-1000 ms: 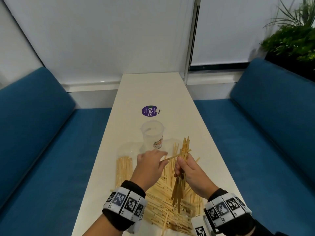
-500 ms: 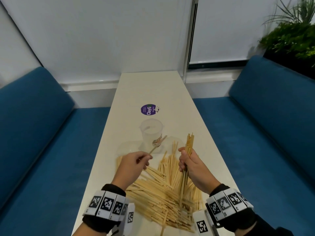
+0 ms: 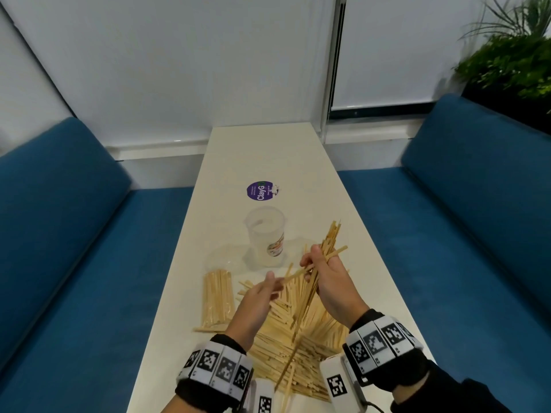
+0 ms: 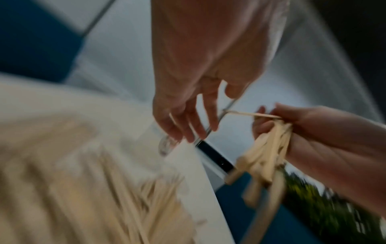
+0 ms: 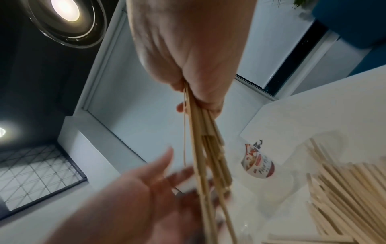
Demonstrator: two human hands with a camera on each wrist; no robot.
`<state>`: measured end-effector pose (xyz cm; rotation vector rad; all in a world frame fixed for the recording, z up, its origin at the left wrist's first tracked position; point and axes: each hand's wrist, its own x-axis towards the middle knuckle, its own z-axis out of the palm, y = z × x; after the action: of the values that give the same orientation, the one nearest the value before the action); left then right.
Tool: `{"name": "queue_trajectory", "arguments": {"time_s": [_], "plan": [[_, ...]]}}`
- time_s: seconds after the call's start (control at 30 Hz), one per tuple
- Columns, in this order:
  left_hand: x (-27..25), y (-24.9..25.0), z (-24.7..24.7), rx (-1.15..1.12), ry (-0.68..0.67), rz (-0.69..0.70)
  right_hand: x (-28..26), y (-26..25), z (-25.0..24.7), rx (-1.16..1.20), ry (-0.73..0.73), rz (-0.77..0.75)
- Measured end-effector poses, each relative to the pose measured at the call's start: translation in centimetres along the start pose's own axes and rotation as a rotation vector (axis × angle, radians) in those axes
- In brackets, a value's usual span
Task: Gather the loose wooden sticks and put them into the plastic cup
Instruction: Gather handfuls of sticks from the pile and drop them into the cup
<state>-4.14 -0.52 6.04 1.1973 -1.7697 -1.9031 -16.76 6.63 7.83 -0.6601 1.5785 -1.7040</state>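
Observation:
A clear plastic cup (image 3: 265, 234) with a printed label (image 5: 258, 162) stands upright in the middle of the white table (image 3: 268, 150). A big pile of loose wooden sticks (image 3: 283, 347) lies in front of it. My right hand (image 3: 310, 259) grips a bundle of sticks (image 3: 330, 239), raised and tilted, just right of the cup. One more stick (image 3: 337, 252) lies crosswise under the right thumb. My left hand (image 3: 272, 286) hovers beside that stick's near end, its fingers (image 4: 188, 122) straight and loose, holding nothing that I can make out.
A neat stack of sticks (image 3: 217, 296) lies left of the pile, by a clear wrapper. A purple round sticker (image 3: 260, 190) sits beyond the cup. Blue sofas (image 3: 59, 234) flank the narrow table. A plant (image 3: 507, 55) stands at the back right.
My left hand pinched a single stick from the pile, carried it right to the raised bundle, and now has its fingers spread. The right hand has tilted the bundle further right.

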Motion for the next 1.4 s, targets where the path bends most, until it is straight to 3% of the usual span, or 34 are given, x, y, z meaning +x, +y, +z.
{"name": "queue_trajectory", "arguments": {"time_s": [0.1, 0.17, 0.33, 0.47, 0.57, 0.77, 0.93, 1.03, 1.2, 1.3, 1.4], "plan": [[0.4, -1.2, -0.1, -0.526, -0.111, -0.408, 0.2, -0.8, 0.4, 0.002, 0.019, -0.095], [0.4, -1.1, 0.5, -0.646, -0.202, -0.511, 0.0, -1.3, 1.1, 0.007, 0.007, -0.142], [0.3, 0.2, 1.5, -0.869, -0.158, -0.477, -0.3, -0.7, 2.0, 0.006, -0.078, -0.131], [0.5, 0.4, 1.2, -0.895, -0.085, -0.42, -0.3, 0.4, 2.0, 0.06, -0.162, -0.07], [0.2, 1.1, 1.7, -0.863, -0.106, -0.336, -0.5, 0.6, 2.1, -0.007, -0.195, -0.055], [-0.7, 0.5, -0.7, -0.456, -0.233, -0.26, -0.7, 0.1, 1.9, 0.103, -0.199, -0.069], [-2.1, -2.7, -6.1, 0.471, -0.215, -0.06, -0.7, 1.5, -0.1, -0.027, -0.173, 0.038], [-3.4, -6.4, -8.7, 0.906, -0.34, -0.068, -1.0, 2.7, -1.3, -0.095, -0.175, 0.095], [-5.4, -12.1, -8.2, 1.125, -0.646, -0.209, -1.6, 4.1, -2.0, -0.15, -0.159, 0.166], [-5.9, -14.5, -6.5, 1.247, -0.687, -0.329, -1.9, 4.4, -2.1, -0.162, -0.163, 0.195], [-6.0, -15.7, -5.9, 1.274, -0.708, -0.275, -2.0, 4.6, -2.1, -0.195, -0.179, 0.212]]}}
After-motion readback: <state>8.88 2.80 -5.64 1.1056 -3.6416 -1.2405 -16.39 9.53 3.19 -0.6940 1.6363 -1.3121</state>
